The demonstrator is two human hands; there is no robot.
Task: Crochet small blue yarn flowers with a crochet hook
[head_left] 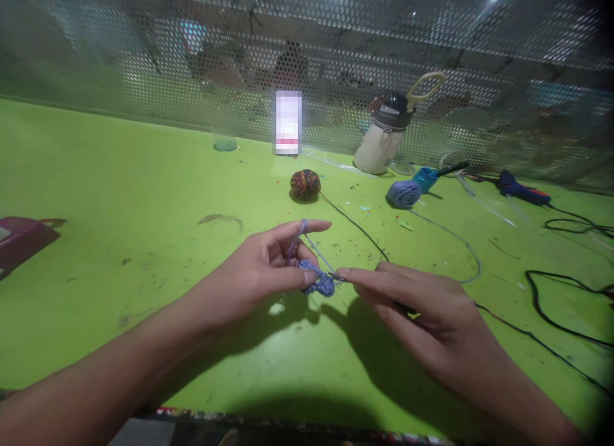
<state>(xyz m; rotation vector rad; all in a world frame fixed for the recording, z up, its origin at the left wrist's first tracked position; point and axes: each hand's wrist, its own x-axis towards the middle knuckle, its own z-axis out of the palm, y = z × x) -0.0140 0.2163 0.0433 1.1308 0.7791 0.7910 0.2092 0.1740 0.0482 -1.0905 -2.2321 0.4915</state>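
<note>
Between thumb and fingers, my left hand (268, 260) pinches a small blue-purple crochet piece (322, 285). A strand of the same yarn (317, 246) loops round its stretched index finger and runs down to the piece. My right hand (417, 305) is closed round a thin crochet hook (339, 278), mostly hidden in the fingers, with its tip at the edge of the piece. Farther back lies a blue-purple yarn ball (403, 194), its strand curving toward my right hand. A multicoloured yarn ball (306, 185) sits beyond my left hand, trailing a dark strand.
A lit phone (288, 123) leans on the perforated metal screen (167, 68). Near it stand a clear cup (225, 135) and a white bottle (380, 142). At right are a blue pot (425, 179), a glue gun (524, 189) and dark cords. A magenta case (29, 241) lies left.
</note>
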